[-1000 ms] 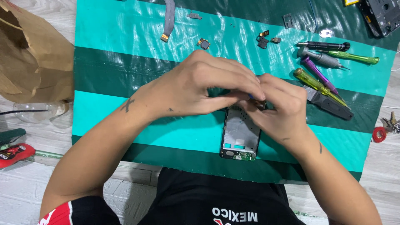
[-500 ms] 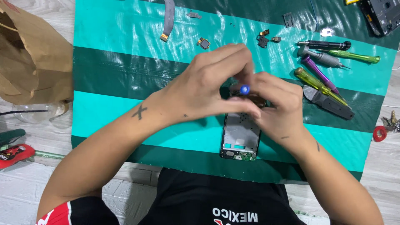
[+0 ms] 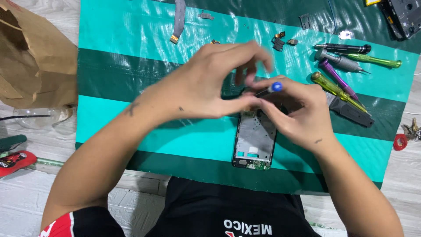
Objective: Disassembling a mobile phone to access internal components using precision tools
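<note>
Step in hand: driving or loosening a small screw at the top end of the opened phone frame (image 3: 255,139) — judged from the tool's angle and the pinch above it.
Right hand (image 3: 302,114): closed around a small screwdriver with a blue cap (image 3: 275,87), tip hidden under the fingers.
Left hand (image 3: 210,83): thumb and forefinger pinched together near the screwdriver's upper end, other fingers arched and blurred; whether actually touching the shaft, cannot tell.
Phone frame: flat on the striped green mat (image 3: 131,83), lower end toward the body, upper end covered by both hands.
Next move calls for: a steady vertical press and a fine twist — little travel, tip kept seated.
Edges: mat's near edge just below the frame; white plank floor (image 3: 26,127) beyond it.
Open room: bare mat left of the frame.
Crowded side: row of spare screwdrivers (image 3: 351,59) and a dark pry tool (image 3: 351,112) close to the right wrist.
Further off: flex cable (image 3: 178,19) and small parts (image 3: 280,40) at the far side, brown paper bag (image 3: 35,61) well to the left.
</note>
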